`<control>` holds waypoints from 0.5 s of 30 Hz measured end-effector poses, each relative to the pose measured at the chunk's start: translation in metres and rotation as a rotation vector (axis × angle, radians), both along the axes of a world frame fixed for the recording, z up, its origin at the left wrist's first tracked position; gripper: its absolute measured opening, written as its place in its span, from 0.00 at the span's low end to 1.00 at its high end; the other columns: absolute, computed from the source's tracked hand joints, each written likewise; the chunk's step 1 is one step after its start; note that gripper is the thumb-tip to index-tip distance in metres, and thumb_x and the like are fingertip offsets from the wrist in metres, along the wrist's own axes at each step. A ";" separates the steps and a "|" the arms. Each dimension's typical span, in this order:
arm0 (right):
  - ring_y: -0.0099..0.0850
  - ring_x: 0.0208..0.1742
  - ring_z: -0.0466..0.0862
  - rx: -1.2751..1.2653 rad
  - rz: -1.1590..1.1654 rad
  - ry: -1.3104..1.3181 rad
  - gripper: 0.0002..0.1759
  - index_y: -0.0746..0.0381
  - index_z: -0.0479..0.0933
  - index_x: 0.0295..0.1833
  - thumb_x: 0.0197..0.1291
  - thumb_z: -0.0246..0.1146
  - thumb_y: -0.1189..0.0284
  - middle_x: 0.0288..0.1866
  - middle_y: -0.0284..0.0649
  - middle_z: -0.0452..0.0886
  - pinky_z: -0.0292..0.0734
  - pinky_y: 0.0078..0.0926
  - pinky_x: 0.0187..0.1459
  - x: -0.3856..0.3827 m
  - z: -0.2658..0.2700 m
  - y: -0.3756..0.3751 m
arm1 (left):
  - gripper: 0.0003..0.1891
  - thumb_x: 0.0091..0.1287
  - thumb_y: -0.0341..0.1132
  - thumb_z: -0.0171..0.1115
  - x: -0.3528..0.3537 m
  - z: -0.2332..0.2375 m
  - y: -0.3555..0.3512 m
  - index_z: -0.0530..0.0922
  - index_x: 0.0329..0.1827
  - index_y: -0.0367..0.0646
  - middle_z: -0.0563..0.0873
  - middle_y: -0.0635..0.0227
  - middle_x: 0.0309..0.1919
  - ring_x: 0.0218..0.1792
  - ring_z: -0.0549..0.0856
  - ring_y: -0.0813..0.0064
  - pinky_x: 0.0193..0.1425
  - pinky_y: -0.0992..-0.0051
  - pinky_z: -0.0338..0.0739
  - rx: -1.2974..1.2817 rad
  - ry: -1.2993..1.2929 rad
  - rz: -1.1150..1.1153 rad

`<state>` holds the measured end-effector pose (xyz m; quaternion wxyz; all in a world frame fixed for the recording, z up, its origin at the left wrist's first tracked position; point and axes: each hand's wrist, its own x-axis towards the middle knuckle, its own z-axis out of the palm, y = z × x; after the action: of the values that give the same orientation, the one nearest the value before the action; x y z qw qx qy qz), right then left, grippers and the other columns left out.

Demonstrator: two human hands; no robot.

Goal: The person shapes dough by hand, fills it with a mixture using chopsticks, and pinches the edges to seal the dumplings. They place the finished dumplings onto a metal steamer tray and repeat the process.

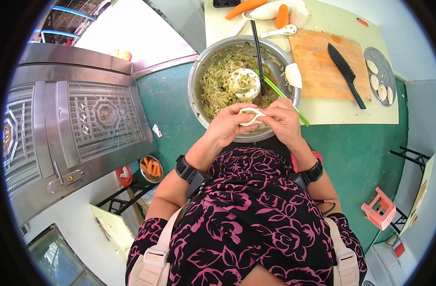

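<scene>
Your left hand point(227, 125) and your right hand point(285, 123) both pinching one folded dough wrapper point(251, 122), over the metal bowl point(192, 88) of shredded filling point(219, 76), black knife point(342, 64) lying on wooden board point(309, 62)

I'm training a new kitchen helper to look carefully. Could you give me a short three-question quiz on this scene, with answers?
1. Multiple choice: what do the left hand and right hand hold between them, near the large metal bowl?
a) a carrot
b) a white wrapper
c) the chopsticks
2. True or false: the blade of the black knife rests on the wooden cutting board.
3. Fill in left or right, as the person sees it: the round plate with white dough pieces sits to the ____ of the cutting board.

Key: 1. b; 2. True; 3. right
</scene>
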<state>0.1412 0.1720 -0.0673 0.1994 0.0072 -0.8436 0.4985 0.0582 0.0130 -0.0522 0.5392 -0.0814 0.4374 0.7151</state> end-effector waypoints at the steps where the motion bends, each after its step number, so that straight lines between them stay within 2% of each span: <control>1: 0.28 0.31 0.72 0.005 0.011 -0.013 0.08 0.61 0.79 0.30 0.40 0.67 0.72 0.27 0.31 0.75 0.62 0.24 0.39 0.002 -0.001 0.001 | 0.12 0.57 0.24 0.56 0.001 0.000 0.001 0.73 0.45 0.37 0.79 0.63 0.40 0.41 0.80 0.73 0.46 0.73 0.79 -0.008 -0.002 0.004; 2: 0.28 0.33 0.72 0.010 0.021 -0.024 0.10 0.61 0.79 0.31 0.40 0.67 0.72 0.28 0.32 0.75 0.62 0.24 0.39 0.003 -0.002 0.002 | 0.12 0.57 0.24 0.56 0.001 0.000 0.002 0.74 0.45 0.36 0.79 0.63 0.40 0.40 0.80 0.74 0.44 0.74 0.79 -0.015 -0.004 0.007; 5: 0.30 0.39 0.72 -0.245 -0.080 -0.119 0.16 0.61 0.78 0.38 0.40 0.67 0.70 0.36 0.34 0.74 0.62 0.25 0.43 0.004 0.010 -0.008 | 0.12 0.58 0.24 0.55 0.002 0.002 0.003 0.73 0.46 0.36 0.79 0.63 0.41 0.41 0.80 0.74 0.45 0.74 0.79 0.014 -0.014 -0.006; 8: 0.32 0.44 0.71 -0.047 0.111 -0.094 0.21 0.60 0.76 0.44 0.40 0.67 0.66 0.41 0.36 0.73 0.61 0.27 0.47 0.002 0.009 -0.001 | 0.15 0.58 0.24 0.52 0.003 0.004 0.005 0.71 0.50 0.34 0.78 0.59 0.44 0.43 0.79 0.70 0.48 0.71 0.77 0.034 -0.036 -0.020; 15: 0.33 0.44 0.72 -0.049 0.134 -0.097 0.20 0.60 0.77 0.42 0.41 0.66 0.64 0.40 0.35 0.73 0.62 0.29 0.47 0.000 0.009 0.000 | 0.16 0.60 0.28 0.52 0.002 0.005 0.001 0.70 0.51 0.32 0.77 0.57 0.44 0.43 0.80 0.69 0.48 0.72 0.77 0.110 -0.147 -0.006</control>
<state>0.1415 0.1723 -0.0581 0.1246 0.0347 -0.8375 0.5310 0.0598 0.0143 -0.0475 0.5756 -0.1024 0.3570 0.7285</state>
